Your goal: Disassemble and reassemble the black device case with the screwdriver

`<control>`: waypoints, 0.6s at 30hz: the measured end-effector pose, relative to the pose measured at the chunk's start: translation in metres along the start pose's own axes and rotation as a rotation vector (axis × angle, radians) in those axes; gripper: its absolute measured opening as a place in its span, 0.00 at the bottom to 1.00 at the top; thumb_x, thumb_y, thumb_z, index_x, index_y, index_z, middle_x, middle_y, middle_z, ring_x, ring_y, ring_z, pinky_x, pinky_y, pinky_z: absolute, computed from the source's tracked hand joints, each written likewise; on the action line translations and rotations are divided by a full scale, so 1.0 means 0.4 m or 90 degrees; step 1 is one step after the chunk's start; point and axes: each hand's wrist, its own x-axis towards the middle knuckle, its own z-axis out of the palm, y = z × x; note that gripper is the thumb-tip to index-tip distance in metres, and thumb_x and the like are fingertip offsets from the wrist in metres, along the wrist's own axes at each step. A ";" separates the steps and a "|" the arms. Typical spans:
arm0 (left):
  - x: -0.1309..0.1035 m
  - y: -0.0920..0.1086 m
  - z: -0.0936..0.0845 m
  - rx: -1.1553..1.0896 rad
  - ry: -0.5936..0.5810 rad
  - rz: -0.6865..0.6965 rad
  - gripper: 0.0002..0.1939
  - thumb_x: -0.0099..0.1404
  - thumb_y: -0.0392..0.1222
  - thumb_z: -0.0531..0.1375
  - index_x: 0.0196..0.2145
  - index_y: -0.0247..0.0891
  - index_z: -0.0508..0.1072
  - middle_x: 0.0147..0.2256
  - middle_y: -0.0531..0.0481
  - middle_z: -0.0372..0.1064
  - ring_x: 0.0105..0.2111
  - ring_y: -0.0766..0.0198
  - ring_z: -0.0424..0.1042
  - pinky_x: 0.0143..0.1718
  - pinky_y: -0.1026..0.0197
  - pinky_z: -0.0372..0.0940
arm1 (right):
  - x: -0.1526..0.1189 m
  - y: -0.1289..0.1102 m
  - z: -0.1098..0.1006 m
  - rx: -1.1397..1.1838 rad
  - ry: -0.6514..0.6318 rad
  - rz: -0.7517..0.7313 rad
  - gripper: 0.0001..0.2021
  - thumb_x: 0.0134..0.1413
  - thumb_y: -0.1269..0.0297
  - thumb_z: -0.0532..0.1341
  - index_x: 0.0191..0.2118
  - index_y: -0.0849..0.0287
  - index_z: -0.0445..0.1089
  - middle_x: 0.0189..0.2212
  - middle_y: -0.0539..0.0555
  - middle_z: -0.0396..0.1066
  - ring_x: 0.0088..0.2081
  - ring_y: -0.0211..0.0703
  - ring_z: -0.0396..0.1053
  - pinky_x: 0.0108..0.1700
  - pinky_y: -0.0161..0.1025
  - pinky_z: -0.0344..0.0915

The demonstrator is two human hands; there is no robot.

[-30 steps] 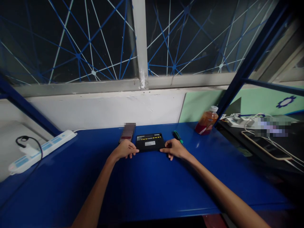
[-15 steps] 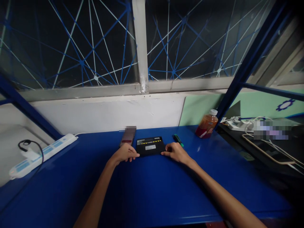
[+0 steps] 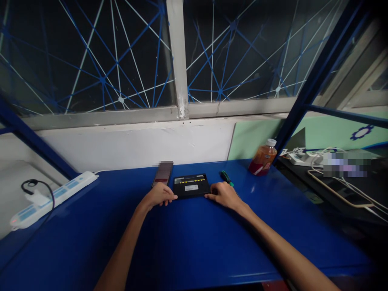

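A flat black case [image 3: 191,187] lies on the blue table, with a white label on its face and a row of small yellow pieces along a lighter strip. My left hand [image 3: 159,195] is closed at its near left corner, the fingertips touching the edge. At the near right corner my right hand [image 3: 224,194] has thumb and curled fingers on the case. Just beyond my left hand lies a dark, flat object with a reddish area [image 3: 163,174], its far end blurred out. A green and black screwdriver-like tool [image 3: 226,178] lies behind my right hand.
A white power strip [image 3: 57,198] with a black plugged-in cable runs along the left side. A bottle of reddish-brown drink [image 3: 263,158] stands at the back right. Cables and a phone-like device [image 3: 339,188] lie on a dark surface to the right. Blue posts flank the table [image 3: 182,242].
The view has shifted very slightly. Both hands stay at the corners of the black case, with no other visible change.
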 end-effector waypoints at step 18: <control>0.002 -0.004 -0.001 0.369 0.174 0.161 0.45 0.46 0.63 0.65 0.59 0.44 0.62 0.53 0.41 0.64 0.49 0.46 0.66 0.45 0.53 0.60 | -0.005 0.009 -0.007 -0.075 0.177 -0.073 0.33 0.45 0.38 0.61 0.51 0.57 0.68 0.44 0.59 0.71 0.43 0.53 0.70 0.38 0.44 0.68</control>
